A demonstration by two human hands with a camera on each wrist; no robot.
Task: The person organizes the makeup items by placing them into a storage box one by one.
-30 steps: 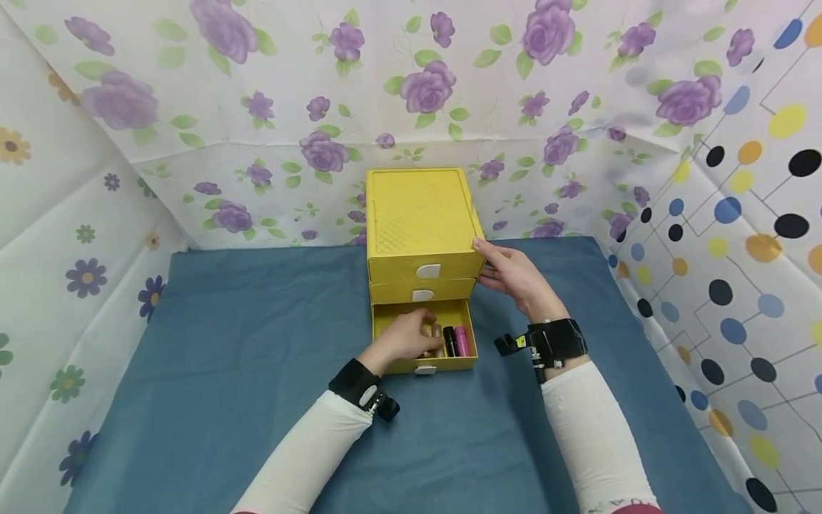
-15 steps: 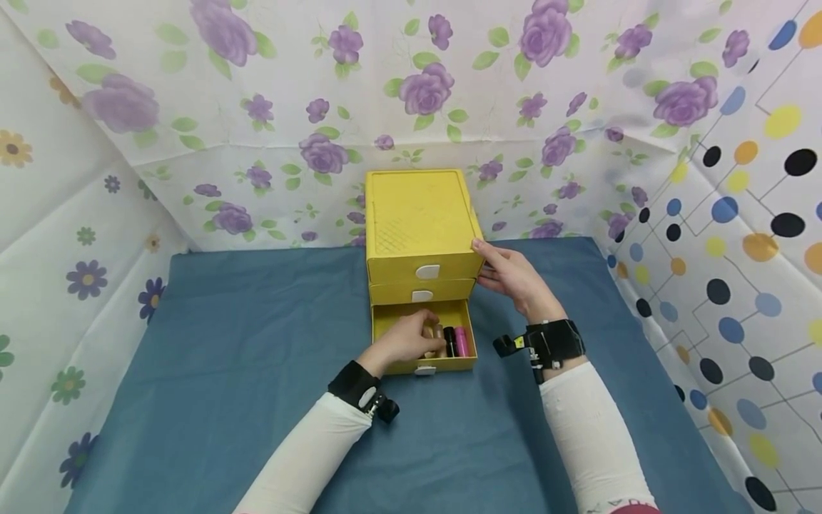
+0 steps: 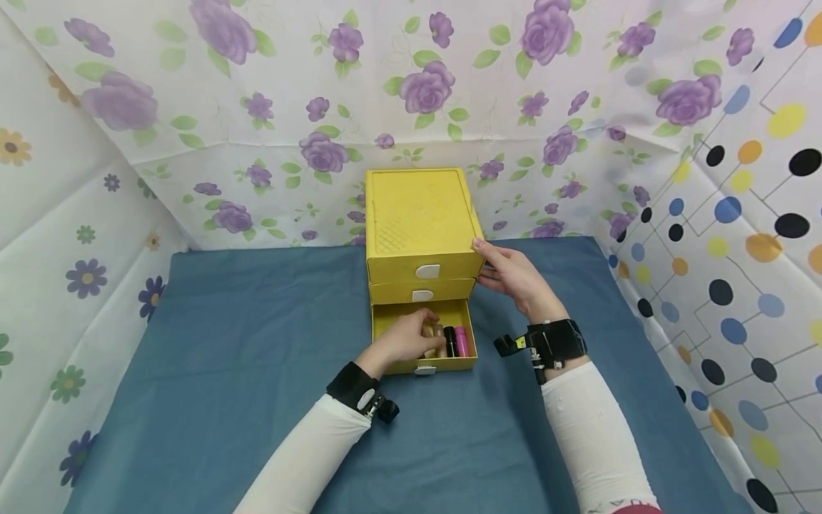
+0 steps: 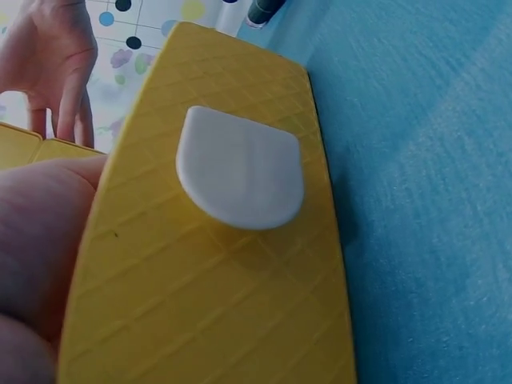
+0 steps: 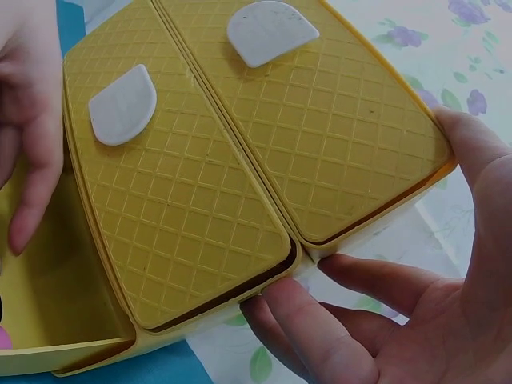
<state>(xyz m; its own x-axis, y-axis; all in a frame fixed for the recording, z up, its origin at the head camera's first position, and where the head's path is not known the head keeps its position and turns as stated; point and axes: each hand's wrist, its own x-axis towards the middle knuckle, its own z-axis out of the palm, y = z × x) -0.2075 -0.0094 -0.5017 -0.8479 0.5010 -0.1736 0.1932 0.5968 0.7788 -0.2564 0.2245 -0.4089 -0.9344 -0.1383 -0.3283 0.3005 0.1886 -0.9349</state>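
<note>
A yellow drawer cabinet (image 3: 417, 210) with white handles stands against the back cloth. Its bottom drawer (image 3: 392, 314) is pulled out. Inside lie a black tube (image 3: 449, 341), a pink tube (image 3: 462, 341) and, left of them, a beige tube (image 3: 439, 335). My left hand (image 3: 404, 339) reaches into this drawer with thumb and fingers bent about the beige tube, which they partly hide. On the cabinet's right front corner, my right hand (image 3: 514, 278) holds on. In the right wrist view its thumb (image 5: 472, 136) lies at the upper edge, and its fingers touch the side.
Blue cloth (image 3: 270, 328) covers the table. Behind the cabinet hangs a purple-flowered cloth (image 3: 270, 193); a dotted cloth (image 3: 726, 285) rises on the right. The two upper drawers are shut, and the top drawer's white handle (image 5: 272, 32) shows in the right wrist view.
Both hands stay nearly where they were. The left fingers and the beige tube shift only very slightly; the cabinet and drawers have not moved.
</note>
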